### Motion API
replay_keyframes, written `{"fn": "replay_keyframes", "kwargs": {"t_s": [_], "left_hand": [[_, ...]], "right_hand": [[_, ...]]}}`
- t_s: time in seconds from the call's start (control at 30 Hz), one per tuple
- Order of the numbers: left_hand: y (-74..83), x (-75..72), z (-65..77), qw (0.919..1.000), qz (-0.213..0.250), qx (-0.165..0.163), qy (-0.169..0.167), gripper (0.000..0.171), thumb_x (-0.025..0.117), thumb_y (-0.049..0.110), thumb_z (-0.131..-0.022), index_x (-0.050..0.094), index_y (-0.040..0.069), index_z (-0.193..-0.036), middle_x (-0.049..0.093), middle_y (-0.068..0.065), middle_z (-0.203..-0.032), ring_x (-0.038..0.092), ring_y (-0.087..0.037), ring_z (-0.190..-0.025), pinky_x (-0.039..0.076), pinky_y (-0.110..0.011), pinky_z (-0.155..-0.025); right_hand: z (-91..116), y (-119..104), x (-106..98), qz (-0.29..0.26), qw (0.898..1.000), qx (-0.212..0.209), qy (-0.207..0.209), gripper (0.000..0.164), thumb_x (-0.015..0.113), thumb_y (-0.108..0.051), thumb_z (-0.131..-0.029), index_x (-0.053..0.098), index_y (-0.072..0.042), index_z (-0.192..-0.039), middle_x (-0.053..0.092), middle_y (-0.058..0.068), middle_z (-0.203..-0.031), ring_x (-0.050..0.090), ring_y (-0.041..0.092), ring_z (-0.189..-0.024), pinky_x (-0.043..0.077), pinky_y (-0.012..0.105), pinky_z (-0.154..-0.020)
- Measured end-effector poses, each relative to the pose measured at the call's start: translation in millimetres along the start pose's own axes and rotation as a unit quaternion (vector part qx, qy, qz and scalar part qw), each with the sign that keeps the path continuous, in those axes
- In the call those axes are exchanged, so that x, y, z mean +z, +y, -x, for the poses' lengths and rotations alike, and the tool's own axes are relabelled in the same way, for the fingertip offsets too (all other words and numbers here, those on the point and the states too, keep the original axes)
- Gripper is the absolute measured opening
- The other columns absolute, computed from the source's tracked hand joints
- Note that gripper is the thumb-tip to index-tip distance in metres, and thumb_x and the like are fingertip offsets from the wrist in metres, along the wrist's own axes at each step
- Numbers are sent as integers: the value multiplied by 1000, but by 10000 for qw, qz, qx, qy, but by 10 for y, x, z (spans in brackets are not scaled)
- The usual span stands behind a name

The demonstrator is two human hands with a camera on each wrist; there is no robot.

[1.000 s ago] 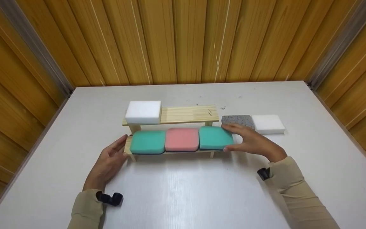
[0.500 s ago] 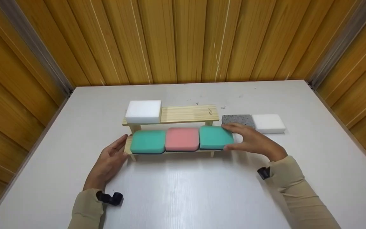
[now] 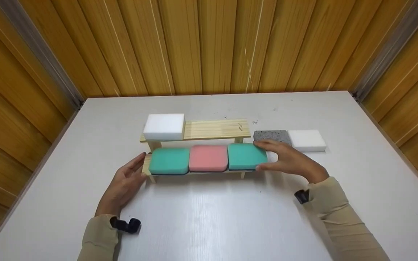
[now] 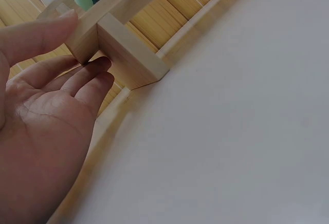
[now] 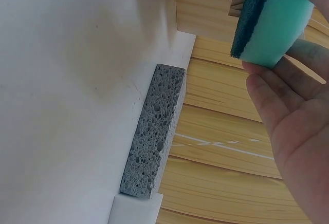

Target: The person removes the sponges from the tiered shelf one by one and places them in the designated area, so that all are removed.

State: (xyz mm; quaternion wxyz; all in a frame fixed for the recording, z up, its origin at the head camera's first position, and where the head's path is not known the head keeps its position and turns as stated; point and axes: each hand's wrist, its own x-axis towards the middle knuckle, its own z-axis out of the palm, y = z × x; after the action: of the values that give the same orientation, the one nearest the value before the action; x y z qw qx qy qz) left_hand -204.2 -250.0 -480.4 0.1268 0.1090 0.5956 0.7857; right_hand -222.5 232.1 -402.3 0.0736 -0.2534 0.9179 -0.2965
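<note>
A two-step wooden rack (image 3: 216, 129) stands mid-table. On its lower step sit three sponges in a row: a left green sponge (image 3: 169, 160), a pink sponge (image 3: 208, 158) and a right green sponge (image 3: 247, 156), each with a dark scouring layer underneath. My left hand (image 3: 126, 181) holds the left end of the lower step, its thumb (image 4: 54, 31) at one edge and the fingers at the other. Around the outer end of the right green sponge, my right hand (image 3: 288, 159) keeps thumb and fingers on opposite edges. In the right wrist view that sponge overhangs the wood.
A white sponge block (image 3: 164, 126) sits on the upper step's left end. To the right, a grey pumice-like block (image 3: 270, 135) and another white block (image 3: 306, 140) lie side by side on the white table (image 3: 201, 221). Yellow plank walls (image 3: 216, 47) enclose the table.
</note>
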Motion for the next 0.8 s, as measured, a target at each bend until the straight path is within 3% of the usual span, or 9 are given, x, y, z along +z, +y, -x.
{"fn": "replay_keyframes", "kwargs": {"t_s": [0.33,0.8], "left_hand": [[9,20,-12,9998,-99,-83,123,77,55,-4,-92,9,2,-154,9,-12,-162,10,-26,-150,36,-19,-110],[11,12,-10,9999,-46,-122,76,76,54,-4,-92,9,2,-153,9,-13,-162,10,-27,-150,36,-19,-110]], "right_hand": [[10,10,-21,60,9996,-266,100,76,77,-38,-80,46,-9,-143,45,14,-146,43,37,-134,41,54,-107],[14,20,-46,78,9997,-218,73,75,77,-36,-80,46,-9,-143,45,16,-146,44,38,-133,43,53,-105]]}}
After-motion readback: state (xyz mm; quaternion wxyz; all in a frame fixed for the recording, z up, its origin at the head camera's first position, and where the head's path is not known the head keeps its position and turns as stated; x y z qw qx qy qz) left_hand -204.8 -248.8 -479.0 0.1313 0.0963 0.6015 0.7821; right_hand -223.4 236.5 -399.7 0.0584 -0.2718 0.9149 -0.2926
